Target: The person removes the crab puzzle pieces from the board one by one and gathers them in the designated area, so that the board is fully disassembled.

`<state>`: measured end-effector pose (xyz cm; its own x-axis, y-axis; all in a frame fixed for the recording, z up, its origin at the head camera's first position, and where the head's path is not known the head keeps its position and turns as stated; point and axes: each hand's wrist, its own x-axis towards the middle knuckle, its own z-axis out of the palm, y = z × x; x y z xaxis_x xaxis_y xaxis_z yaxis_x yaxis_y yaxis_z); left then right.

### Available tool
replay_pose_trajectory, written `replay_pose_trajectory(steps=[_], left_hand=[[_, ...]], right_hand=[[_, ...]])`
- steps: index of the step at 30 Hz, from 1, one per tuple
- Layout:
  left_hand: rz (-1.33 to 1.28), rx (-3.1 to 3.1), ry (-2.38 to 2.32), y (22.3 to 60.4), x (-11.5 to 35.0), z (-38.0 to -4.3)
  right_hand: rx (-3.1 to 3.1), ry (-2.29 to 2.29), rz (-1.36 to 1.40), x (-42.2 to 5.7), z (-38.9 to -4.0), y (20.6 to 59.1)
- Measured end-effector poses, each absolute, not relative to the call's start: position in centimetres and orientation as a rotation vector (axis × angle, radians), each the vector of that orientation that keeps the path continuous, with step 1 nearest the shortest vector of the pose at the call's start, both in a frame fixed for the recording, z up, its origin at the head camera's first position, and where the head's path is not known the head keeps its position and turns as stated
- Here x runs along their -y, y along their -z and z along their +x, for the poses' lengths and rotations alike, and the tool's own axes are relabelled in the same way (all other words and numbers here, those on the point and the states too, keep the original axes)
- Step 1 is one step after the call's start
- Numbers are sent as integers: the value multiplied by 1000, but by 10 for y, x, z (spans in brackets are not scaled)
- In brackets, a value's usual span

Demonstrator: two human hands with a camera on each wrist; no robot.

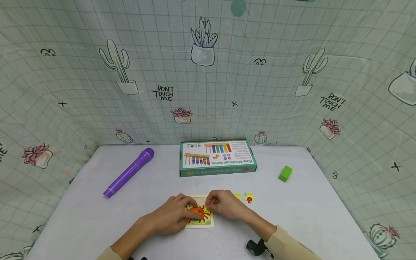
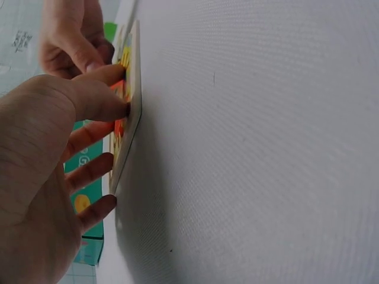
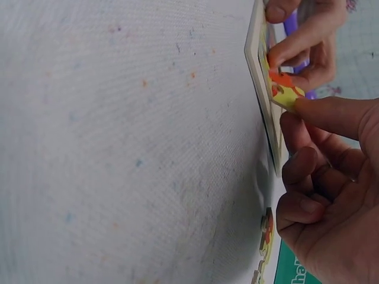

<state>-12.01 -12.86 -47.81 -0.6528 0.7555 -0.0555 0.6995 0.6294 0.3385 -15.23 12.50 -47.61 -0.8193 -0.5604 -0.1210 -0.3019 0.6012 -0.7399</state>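
Both grips work the puzzle board point(image 1: 200, 216): left hand point(image 1: 173, 213) presses straight fingers on it, right hand point(image 1: 224, 204) pinches a puzzle piece point(image 3: 286, 92) at its edge; loose pieces point(image 1: 244, 197) lie just beside.

Box point(image 1: 217, 158) behind puzzle point(image 1: 199, 216), between microphone point(image 1: 128, 172) and block point(image 1: 285, 173)

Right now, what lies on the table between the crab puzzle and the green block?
In the head view, loose yellow puzzle pieces lie just right of the crab puzzle; from there to the green block the table is bare.
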Motion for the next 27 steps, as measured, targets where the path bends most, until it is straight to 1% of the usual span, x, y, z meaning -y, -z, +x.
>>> replay_pose_trajectory(steps=[8, 14, 27], left_hand=[[1207, -2658, -420, 478, 127, -122], [1190, -2653, -426, 476, 126, -122], [1179, -2648, -457, 478, 125, -123]], right_hand=[[-2497, 1086, -711, -129, -155, 472], [-2503, 1092, -672, -141, -153, 467], [-2469, 1112, -527, -209, -145, 463]])
